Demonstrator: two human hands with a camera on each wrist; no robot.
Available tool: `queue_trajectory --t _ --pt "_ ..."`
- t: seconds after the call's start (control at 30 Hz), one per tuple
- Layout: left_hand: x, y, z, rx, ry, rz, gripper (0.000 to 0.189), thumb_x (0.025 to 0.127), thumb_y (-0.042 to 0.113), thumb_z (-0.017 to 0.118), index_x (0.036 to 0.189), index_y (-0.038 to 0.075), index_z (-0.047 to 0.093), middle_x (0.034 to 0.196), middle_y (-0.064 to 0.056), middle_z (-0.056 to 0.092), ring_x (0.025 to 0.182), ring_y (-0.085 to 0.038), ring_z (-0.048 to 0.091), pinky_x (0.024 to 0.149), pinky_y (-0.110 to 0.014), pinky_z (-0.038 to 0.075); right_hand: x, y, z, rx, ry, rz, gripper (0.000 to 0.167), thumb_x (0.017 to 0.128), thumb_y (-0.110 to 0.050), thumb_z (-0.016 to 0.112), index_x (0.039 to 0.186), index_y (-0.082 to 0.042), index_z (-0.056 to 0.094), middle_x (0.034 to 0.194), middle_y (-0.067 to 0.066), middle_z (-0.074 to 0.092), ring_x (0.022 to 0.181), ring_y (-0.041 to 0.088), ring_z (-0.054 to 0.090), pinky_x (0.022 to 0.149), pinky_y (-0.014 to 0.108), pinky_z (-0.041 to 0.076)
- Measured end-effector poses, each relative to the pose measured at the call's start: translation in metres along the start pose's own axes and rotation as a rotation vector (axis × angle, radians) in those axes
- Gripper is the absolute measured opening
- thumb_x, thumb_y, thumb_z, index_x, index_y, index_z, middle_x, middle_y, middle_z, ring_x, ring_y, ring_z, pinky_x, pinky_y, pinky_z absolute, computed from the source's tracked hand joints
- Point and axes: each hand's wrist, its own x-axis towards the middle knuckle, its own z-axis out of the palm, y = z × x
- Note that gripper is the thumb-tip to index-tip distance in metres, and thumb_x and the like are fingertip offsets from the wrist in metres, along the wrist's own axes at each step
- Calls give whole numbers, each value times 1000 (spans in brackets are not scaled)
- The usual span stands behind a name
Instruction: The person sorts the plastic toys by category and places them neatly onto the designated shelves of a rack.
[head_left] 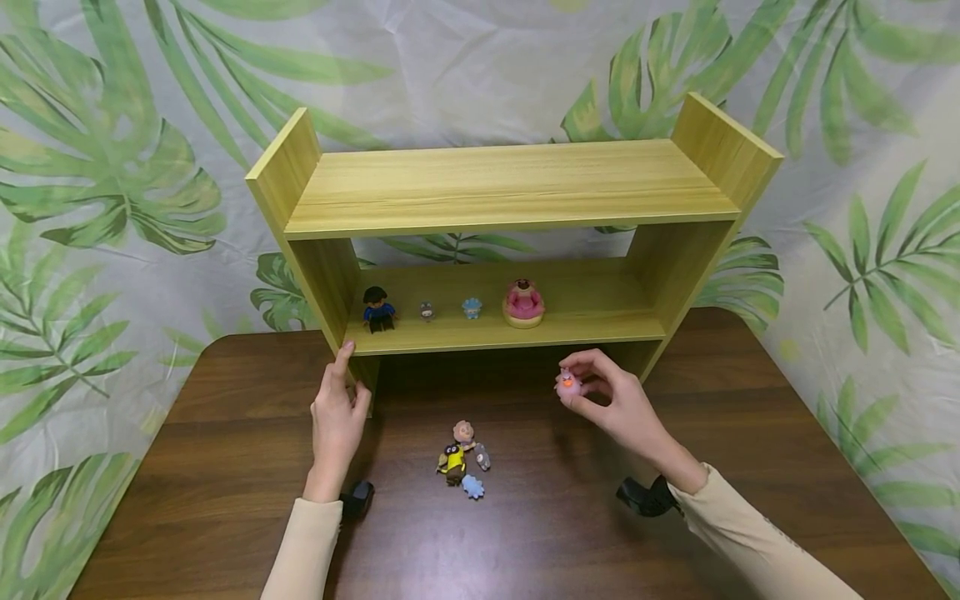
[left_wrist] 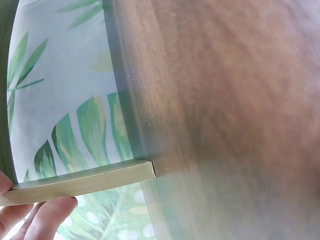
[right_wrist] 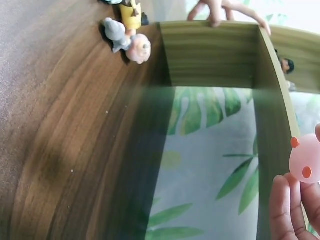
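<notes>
My right hand point(head_left: 611, 400) pinches a small pink bird figurine point(head_left: 568, 383) with an orange beak, held in front of the shelf's lower opening. Its round underside and orange feet point(right_wrist: 307, 172) face the right wrist camera. At the left, my left hand point(head_left: 337, 417) grips the front edge of the wooden shelf's side panel point(left_wrist: 85, 184), fingers on both faces of it. On the middle board stand a figure in blue and black point(head_left: 378, 308), a tiny grey figurine point(head_left: 427, 312), a light-blue figurine point(head_left: 472, 308) and a pink bear in a ring seat point(head_left: 523, 304).
Several small figurines lie grouped on the brown table point(head_left: 525, 542), among them a yellow-and-brown one point(head_left: 453, 464), a pink-headed one point(head_left: 463, 432), a grey one point(head_left: 482, 457) and a blue one point(head_left: 473, 487). A leaf-patterned cloth point(head_left: 480, 83) hangs behind the shelf.
</notes>
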Motion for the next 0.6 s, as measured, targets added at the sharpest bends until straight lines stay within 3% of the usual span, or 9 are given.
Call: queue_trajectory --t 0.5,0.6 --pt "0 1 -1 -8 1 -3 78 82 -14 52 145 27 33 88 -16 49 50 -12 28 45 -31 29 9 -3 -8 4 49 -37 33 80 14 66 111 7 58 102 19 62 91 17 58 78 23 49" --pt "0 0 -1 -12 4 0 78 82 -14 52 145 27 33 89 -16 49 50 -13 28 45 -31 29 11 7 -10 8 59 -38 34 81 12 66 113 5 59 104 18 62 93 15 58 79 22 48"
